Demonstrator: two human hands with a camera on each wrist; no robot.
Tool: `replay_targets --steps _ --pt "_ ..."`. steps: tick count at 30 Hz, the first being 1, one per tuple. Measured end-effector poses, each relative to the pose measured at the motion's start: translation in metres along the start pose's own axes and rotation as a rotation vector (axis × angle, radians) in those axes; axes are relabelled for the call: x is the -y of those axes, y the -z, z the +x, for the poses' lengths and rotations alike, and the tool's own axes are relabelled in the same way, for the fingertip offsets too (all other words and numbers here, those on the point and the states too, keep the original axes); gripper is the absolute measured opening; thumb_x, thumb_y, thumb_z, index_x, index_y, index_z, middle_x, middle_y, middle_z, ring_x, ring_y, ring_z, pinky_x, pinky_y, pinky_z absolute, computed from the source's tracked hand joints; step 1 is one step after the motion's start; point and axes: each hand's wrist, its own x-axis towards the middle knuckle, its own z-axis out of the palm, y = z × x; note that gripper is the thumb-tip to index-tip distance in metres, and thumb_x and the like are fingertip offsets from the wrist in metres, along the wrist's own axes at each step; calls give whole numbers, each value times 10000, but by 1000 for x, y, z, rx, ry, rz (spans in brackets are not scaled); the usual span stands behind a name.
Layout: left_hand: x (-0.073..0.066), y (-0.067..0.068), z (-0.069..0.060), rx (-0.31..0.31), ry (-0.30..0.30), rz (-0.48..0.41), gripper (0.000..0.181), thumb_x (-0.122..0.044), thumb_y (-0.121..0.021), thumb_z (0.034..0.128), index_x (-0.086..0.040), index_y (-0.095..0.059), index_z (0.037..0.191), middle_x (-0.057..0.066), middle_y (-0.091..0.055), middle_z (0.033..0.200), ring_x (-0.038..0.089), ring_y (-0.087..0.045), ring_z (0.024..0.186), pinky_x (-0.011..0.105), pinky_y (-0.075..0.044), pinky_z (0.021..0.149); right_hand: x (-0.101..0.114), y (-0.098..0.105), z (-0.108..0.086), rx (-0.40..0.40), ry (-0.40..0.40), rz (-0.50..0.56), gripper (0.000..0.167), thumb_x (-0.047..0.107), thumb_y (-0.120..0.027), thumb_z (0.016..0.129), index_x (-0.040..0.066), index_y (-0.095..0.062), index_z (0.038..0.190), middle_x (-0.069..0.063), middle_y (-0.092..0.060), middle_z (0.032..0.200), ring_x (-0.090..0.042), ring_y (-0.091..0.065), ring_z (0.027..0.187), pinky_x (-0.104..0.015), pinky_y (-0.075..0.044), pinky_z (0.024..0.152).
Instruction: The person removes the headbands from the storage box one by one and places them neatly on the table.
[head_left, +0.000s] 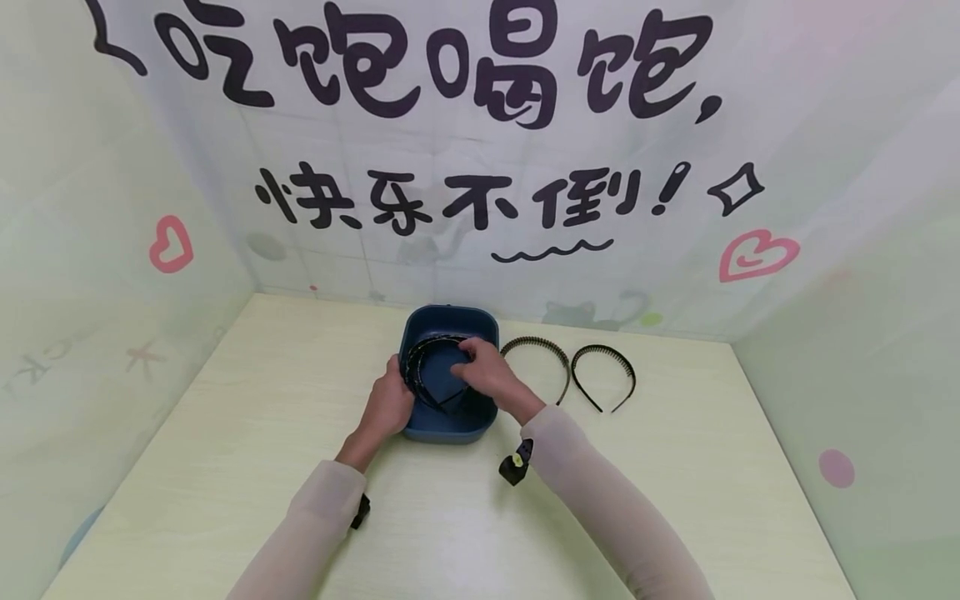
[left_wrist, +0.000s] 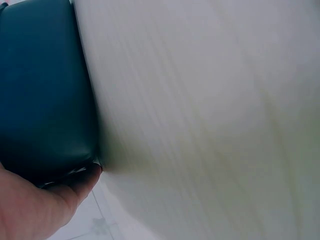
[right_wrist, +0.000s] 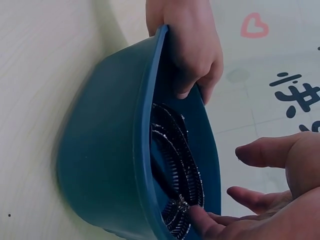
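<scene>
A dark blue plastic basin (head_left: 450,435) stands on the table with several black toothed headbands (right_wrist: 192,170) lying inside it, glinting in places. My left hand (head_left: 388,402) grips the basin's left rim; in the right wrist view its fingers curl over the wall. Over the basin's right side reaches my right hand (head_left: 491,372), thumb held apart from the fingers. One of its fingertips (right_wrist: 200,220) touches or nearly touches the headbands. Only part of the left hand (left_wrist: 40,207) and the basin's outer wall (left_wrist: 45,90) appear in the left wrist view.
Right of the basin, a toothed headband (head_left: 546,341) lies on the pale wooden table (head_left: 300,350), partly hidden by my right hand. Farther right lies a smaller black headband (head_left: 632,379). Printed cloth walls (head_left: 465,283) enclose the table at the back and both sides.
</scene>
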Motion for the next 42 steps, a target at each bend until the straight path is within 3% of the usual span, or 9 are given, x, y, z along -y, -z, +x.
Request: replay_targets --steps 7,12,17,22,27,35,42 --pt "-2 -1 -2 -24 -15 3 408 -83 -382 1017 51 -316 1397 185 -623 856 286 -617 770 427 -474 705 0 2 -1 -43 -9 40 501 81 -589 967 29 -475 1452 -194 -477 1464 -332 -504 1301 -477 -444 1024" --pt "-3 0 -3 -20 -8 1 451 -40 -385 987 57 -293 1418 148 -589 799 269 -599 733 408 -460 681 -1 2 0 -72 -15 45 463 56 -590 970 7 -510 1423 -180 -541 1398 -317 -492 1323 -460 -443 1034" --pt "-3 -1 -4 -10 6 0 500 -25 -391 973 62 -262 1448 134 -571 778 260 -591 711 401 -458 675 -4 0 -2 -85 5 -10 346 63 -626 956 12 -629 1298 -154 -646 1209 -283 -616 1109 -401 -515 917" --pt "-2 -2 -5 1 18 3 541 -27 -375 976 67 -214 1484 133 -567 774 250 -592 700 397 -458 667 -8 -1 -2 -106 56 -70 285 71 -655 939 38 -676 1222 -121 -679 1052 -213 -638 871 -326 -526 743" --pt "-3 -3 -5 -2 25 0 537 -31 -377 978 60 -219 1483 130 -566 786 250 -590 707 393 -458 667 -11 -1 -3 -109 72 -48 282 53 -662 929 38 -679 1210 -120 -680 960 -189 -656 718 -342 -564 684" --pt "-3 -5 -6 -12 19 1 508 -31 -391 975 53 -255 1457 135 -575 797 254 -589 717 388 -452 660 -15 0 -4 -141 64 15 261 18 -657 914 -3 -686 1173 -142 -692 952 -235 -714 722 -403 -584 730" --pt "-2 -6 -7 -25 14 6 498 -40 -380 978 53 -260 1452 180 -609 863 303 -626 818 428 -475 730 -19 4 -2 -162 46 39 254 10 -654 912 -12 -687 1163 -145 -692 966 -184 -702 706 -382 -585 721"
